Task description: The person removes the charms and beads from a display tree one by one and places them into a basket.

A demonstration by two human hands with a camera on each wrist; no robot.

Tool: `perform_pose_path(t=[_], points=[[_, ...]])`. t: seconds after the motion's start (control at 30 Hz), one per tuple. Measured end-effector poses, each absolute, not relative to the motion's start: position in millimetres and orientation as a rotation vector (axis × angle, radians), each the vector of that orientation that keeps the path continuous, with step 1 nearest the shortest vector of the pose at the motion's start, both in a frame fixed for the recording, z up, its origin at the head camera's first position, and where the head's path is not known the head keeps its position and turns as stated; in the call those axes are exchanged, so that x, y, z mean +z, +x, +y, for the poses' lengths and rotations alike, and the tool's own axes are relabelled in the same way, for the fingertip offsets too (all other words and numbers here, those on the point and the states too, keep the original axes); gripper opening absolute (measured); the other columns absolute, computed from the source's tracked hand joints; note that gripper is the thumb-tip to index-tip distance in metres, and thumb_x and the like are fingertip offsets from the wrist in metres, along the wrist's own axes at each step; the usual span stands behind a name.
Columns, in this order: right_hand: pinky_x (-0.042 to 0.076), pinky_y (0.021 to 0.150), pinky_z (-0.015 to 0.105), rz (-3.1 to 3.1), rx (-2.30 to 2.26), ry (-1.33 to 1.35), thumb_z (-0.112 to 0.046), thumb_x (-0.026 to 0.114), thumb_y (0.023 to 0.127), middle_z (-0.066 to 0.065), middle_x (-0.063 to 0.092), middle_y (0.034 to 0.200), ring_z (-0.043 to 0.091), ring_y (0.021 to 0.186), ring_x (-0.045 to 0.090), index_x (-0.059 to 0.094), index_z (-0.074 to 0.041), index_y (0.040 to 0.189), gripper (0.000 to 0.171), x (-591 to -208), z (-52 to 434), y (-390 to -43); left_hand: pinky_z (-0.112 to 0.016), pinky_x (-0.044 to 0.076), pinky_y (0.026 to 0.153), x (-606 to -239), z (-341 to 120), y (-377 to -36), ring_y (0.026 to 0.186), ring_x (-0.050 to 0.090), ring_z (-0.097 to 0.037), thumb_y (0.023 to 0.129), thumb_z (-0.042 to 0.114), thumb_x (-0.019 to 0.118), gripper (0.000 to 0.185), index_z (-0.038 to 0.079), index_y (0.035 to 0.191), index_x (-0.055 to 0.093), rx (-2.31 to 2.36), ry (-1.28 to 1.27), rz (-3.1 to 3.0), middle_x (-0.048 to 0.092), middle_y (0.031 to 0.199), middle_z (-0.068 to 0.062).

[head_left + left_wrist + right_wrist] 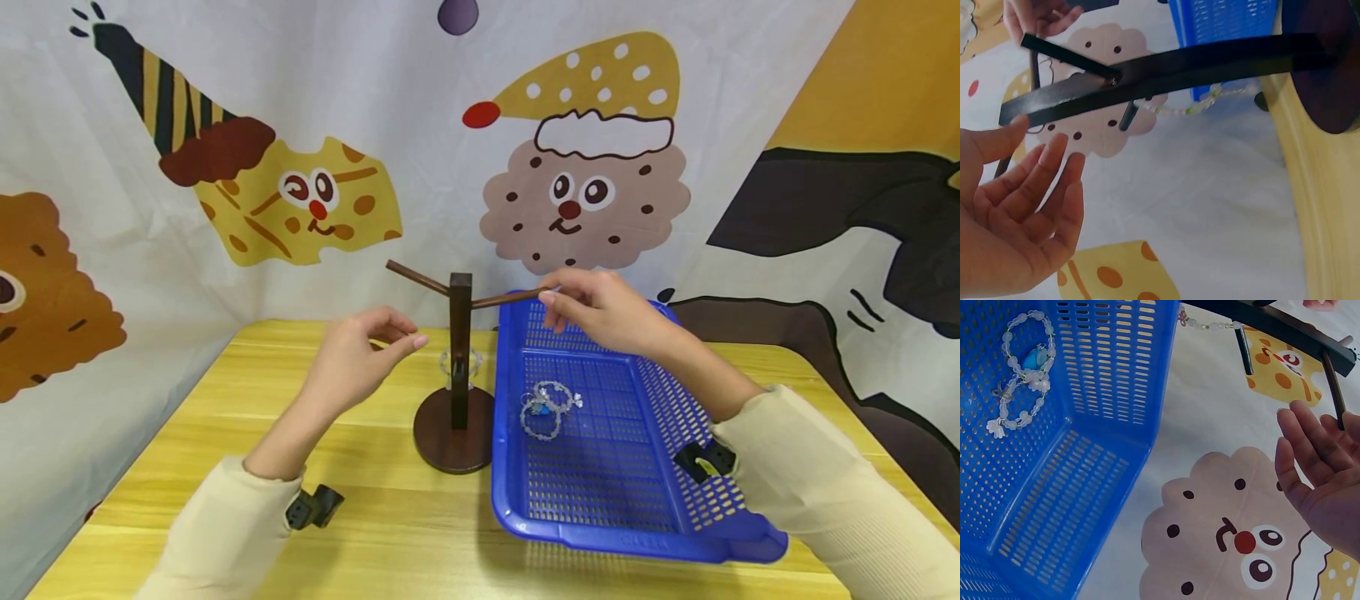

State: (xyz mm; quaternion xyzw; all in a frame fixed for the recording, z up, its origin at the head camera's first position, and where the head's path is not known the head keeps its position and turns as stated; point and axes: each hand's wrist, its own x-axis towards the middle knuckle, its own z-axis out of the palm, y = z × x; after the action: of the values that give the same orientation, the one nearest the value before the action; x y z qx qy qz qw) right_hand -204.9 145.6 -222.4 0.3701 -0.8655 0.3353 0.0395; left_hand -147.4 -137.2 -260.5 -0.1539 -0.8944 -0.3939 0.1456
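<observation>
Head view: right hand fingers touch stand peg tip.

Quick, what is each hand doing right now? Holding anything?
Left hand: open, holding nothing, beside the stand.
Right hand: open, fingertips at the tip of the stand's right peg, holding nothing.
</observation>
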Motion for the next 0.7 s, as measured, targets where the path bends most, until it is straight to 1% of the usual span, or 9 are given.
perform_pose_path(t=[0.17,0.43,0.57,0.7], points=[[0.049,0.063,0.031,-2.650,1.017,1.139,-0.007,0.049,0.095,0.001,0.064,0.072,0.018,0.066,0.062,0.062,0.000,0.101,0.015,-222.4,145.9,-204.7,-0.030,0.050,0.064,-266.3,-128.9,-140.6,0.070,0.061,-0.013,0.084,0.022,0.067,0.015,0.007,0.085,0.067,-1.151,-0.545,-2.578,0.066,0.079,0.000],[0.049,0.063,0.031,-2.644,1.022,1.150,-0.006,0.049,0.094,0.001,0.064,0.071,0.019,0.065,0.062,0.061,0.000,0.102,0.015,-221.8,145.6,-204.0,-0.023,0.049,0.060,-269.0,-117.6,-130.5,0.067,0.060,-0.008,0.081,0.025,0.070,0.015,0.011,0.078,0.068,-1.131,-0.631,-2.565,0.065,0.073,0.006],[0.049,0.063,0.032,-2.645,1.023,1.149,-0.006,0.049,0.094,0.001,0.064,0.071,0.022,0.065,0.062,0.061,0.000,0.102,0.015,-222.0,145.7,-203.9,-0.022,0.048,0.058,-269.8,-112.7,-127.4,0.065,0.059,-0.007,0.081,0.025,0.070,0.014,0.013,0.075,0.067,-1.108,-0.652,-2.568,0.064,0.070,0.007],[0.049,0.062,0.031,-2.645,1.014,1.149,-0.006,0.049,0.094,0.001,0.064,0.070,0.021,0.065,0.062,0.061,0.000,0.101,0.015,-222.4,145.6,-204.0,-0.023,0.047,0.056,-270.7,-107.7,-123.8,0.061,0.057,-0.006,0.081,0.027,0.070,0.017,0.014,0.072,0.064,-1.067,-0.633,-2.567,0.061,0.066,0.007]])
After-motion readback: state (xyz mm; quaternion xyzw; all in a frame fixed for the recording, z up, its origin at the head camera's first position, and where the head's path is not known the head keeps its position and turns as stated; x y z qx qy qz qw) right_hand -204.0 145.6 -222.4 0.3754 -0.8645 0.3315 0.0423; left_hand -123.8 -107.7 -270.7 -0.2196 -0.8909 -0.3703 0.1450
